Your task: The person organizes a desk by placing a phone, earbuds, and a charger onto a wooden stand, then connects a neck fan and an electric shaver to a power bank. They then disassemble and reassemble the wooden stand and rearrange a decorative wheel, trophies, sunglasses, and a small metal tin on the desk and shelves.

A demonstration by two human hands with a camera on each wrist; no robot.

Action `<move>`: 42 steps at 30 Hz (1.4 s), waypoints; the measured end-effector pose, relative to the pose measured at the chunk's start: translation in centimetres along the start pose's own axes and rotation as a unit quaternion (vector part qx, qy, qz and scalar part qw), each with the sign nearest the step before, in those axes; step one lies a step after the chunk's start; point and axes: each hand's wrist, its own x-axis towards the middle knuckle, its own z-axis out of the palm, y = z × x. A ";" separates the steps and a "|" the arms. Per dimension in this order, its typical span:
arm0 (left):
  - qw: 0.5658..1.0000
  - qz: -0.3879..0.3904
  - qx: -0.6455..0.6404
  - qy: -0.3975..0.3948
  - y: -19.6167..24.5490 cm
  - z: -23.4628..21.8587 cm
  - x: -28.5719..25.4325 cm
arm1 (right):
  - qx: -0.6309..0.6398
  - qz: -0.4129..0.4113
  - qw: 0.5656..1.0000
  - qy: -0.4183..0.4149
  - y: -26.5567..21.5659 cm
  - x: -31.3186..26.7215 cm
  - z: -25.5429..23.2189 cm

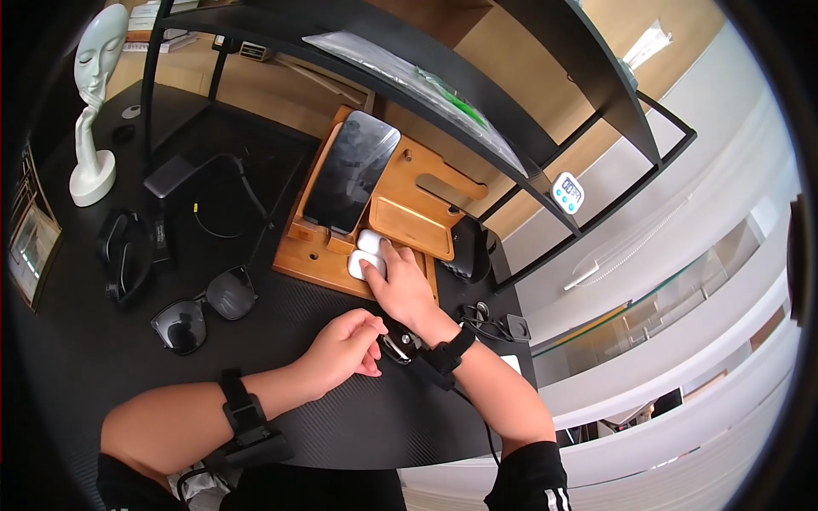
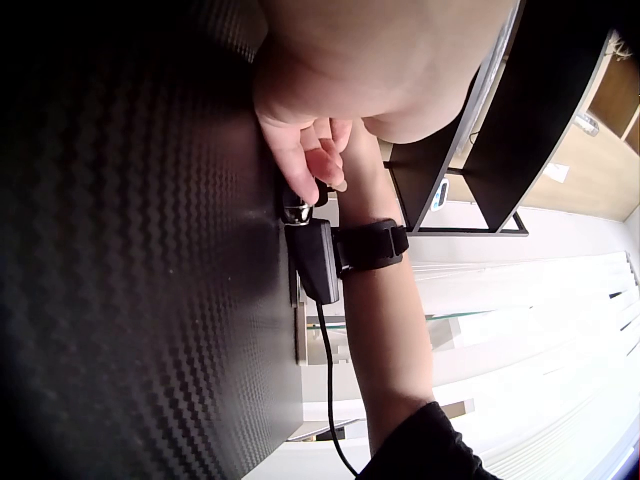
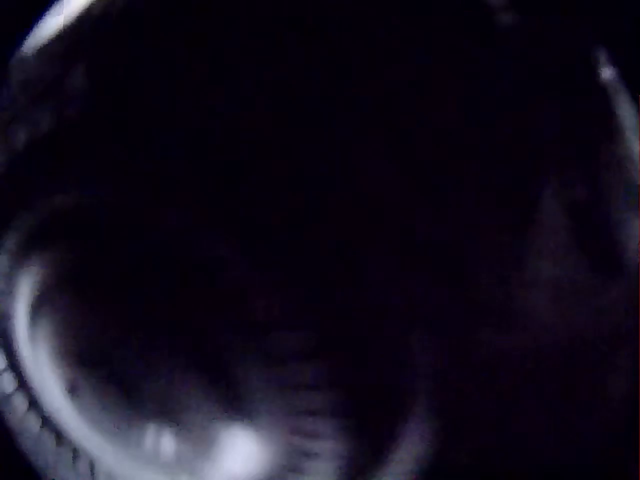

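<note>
My right hand (image 1: 403,288) reaches over the wooden desk stand (image 1: 332,277) and pinches a white earbud case (image 1: 370,239) between thumb and fingers. The case shows as two rounded white parts side by side. My left hand (image 1: 342,351) hovers low over the desk, its fingers loosely curled and holding nothing. Just beyond its fingertips lies a small shiny black and silver object (image 1: 395,344), partly under the right wrist; the left wrist view also shows the curled left hand (image 2: 318,150) close to it. The right wrist view is nearly all dark and blurred.
A phone (image 1: 352,170) leans on the stand beside a wooden tray (image 1: 413,226). Sunglasses (image 1: 204,309), a black strap (image 1: 128,255) and a white face sculpture (image 1: 91,175) are on the left. A black shelf (image 1: 545,145) overhangs the back; cables (image 1: 484,322) lie at right.
</note>
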 end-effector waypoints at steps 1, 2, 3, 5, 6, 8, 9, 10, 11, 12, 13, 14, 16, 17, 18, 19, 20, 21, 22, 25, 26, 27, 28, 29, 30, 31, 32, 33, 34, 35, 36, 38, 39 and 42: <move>1.000 0.001 0.002 -0.001 0.0 0.0 0.0 | 0.007 -0.011 1.000 0.003 -0.1 0.1 0.1; 1.000 0.003 0.003 -0.002 0.0 0.0 0.0 | 0.008 -0.011 1.000 0.002 -0.2 0.0 0.1; 1.000 0.002 0.003 -0.001 0.0 0.0 0.0 | 0.011 -0.009 1.000 -0.006 -0.6 0.0 -0.1; 1.000 0.001 0.004 -0.003 0.1 0.0 0.0 | 0.015 -0.008 1.000 -0.015 -0.8 0.1 -0.2; 1.000 0.000 0.003 -0.003 0.1 0.0 0.0 | 0.018 -0.013 1.000 -0.013 -0.7 0.2 -0.1; 1.000 0.001 0.004 -0.007 0.1 0.0 0.0 | 0.021 -0.017 1.000 -0.011 -0.3 0.2 0.0; 1.000 0.000 0.005 -0.007 0.1 0.0 0.0 | 0.027 -0.028 0.999 -0.005 -0.1 0.3 0.0; 1.000 -0.002 0.003 -0.006 0.1 0.0 0.0 | 0.035 -0.039 0.999 0.000 0.2 0.3 0.1; 1.000 -0.004 0.000 -0.006 0.1 0.0 0.0 | 0.036 -0.039 0.999 0.001 0.5 0.3 0.1; 1.000 -0.004 0.000 -0.005 0.2 0.0 -0.1 | 0.081 -0.034 0.996 -0.007 0.9 0.4 0.0; 1.000 -0.004 0.002 -0.004 0.2 0.0 -0.1 | 0.126 -0.029 0.992 -0.015 1.3 0.4 -0.1; 1.000 -0.005 0.005 -0.003 0.2 0.1 -0.1 | 0.126 -0.028 0.992 -0.015 1.7 0.5 0.0; 1.000 -0.004 0.003 -0.004 0.1 0.0 0.0 | 0.215 0.009 0.975 -0.060 2.4 0.6 0.2; 1.000 -0.001 0.002 -0.004 0.0 -0.1 0.0 | 0.216 0.010 0.975 -0.059 2.6 0.5 0.1; 1.000 -0.003 0.003 -0.005 0.0 -0.1 0.0 | 0.231 0.005 0.971 -0.068 2.7 0.3 0.1; 1.000 -0.004 0.001 -0.003 0.0 -0.1 -0.1 | 0.246 -0.002 0.966 -0.075 2.6 0.3 0.0; 1.000 -0.004 0.001 -0.003 0.2 0.0 0.0 | 0.248 -0.001 0.966 -0.071 2.6 0.3 -0.3; 1.000 -0.005 0.006 -0.009 0.4 0.0 0.0 | 0.279 0.008 0.956 -0.090 2.1 0.0 -1.0; 1.000 -0.006 0.008 -0.004 0.4 0.0 -0.1 | 0.310 0.019 0.944 -0.110 1.4 -0.5 -1.9; 1.000 -0.010 0.007 -0.001 0.4 0.1 -0.2 | 0.214 -0.003 0.974 -0.073 1.3 -2.4 -3.8; 1.000 -0.007 0.001 0.000 0.5 0.1 -0.3 | 0.132 -0.043 0.990 -0.033 1.6 -3.2 -4.2; 1.000 -0.011 0.003 0.003 0.4 0.0 -0.3 | 0.135 -0.059 0.989 -0.008 1.4 -4.5 -5.0; 1.000 -0.012 -0.002 0.002 0.4 -0.1 -0.3 | 0.140 -0.058 0.988 -0.008 1.3 -5.9 -5.5; 1.000 -0.012 -0.009 0.000 0.3 -0.1 -0.2 | 0.274 -0.030 0.960 -0.044 1.3 -7.4 -6.0; 1.000 -0.013 -0.008 -0.002 0.3 -0.1 -0.2 | 0.400 -0.001 0.913 -0.077 1.4 -8.7 -6.4; 1.000 -0.011 -0.006 0.003 0.3 -0.2 -0.3 | 0.450 0.008 0.884 -0.128 1.5 -9.9 -6.9; 1.000 -0.010 -0.006 0.004 0.4 -0.1 -0.2 | 0.496 0.019 0.851 -0.174 2.0 -11.0 -7.4; 1.000 -0.010 0.006 0.009 0.6 0.0 -0.3 | 0.505 0.026 0.838 -0.206 2.5 -11.8 -7.4; 1.000 -0.017 0.006 0.014 0.6 0.0 -0.2 | 0.512 0.038 0.829 -0.223 3.1 -12.5 -7.0; 1.000 -0.017 0.007 0.015 0.7 0.0 -0.3 | 0.513 0.037 0.824 -0.237 3.7 -13.1 -6.4; 1.000 -0.016 0.009 0.017 0.7 0.0 -0.3 | 0.515 0.035 0.819 -0.251 4.3 -13.4 -5.8; 0.999 -0.021 0.026 0.007 0.8 0.1 -0.3 | 0.547 0.052 0.786 -0.283 4.8 -13.5 -5.3; 0.999 -0.021 0.034 0.008 0.9 0.1 -0.3 | 0.569 0.052 0.759 -0.313 4.9 -13.2 -5.3; 0.999 -0.028 0.040 0.013 1.3 0.1 -0.5 | 0.618 0.028 0.709 -0.340 5.5 -12.5 -4.0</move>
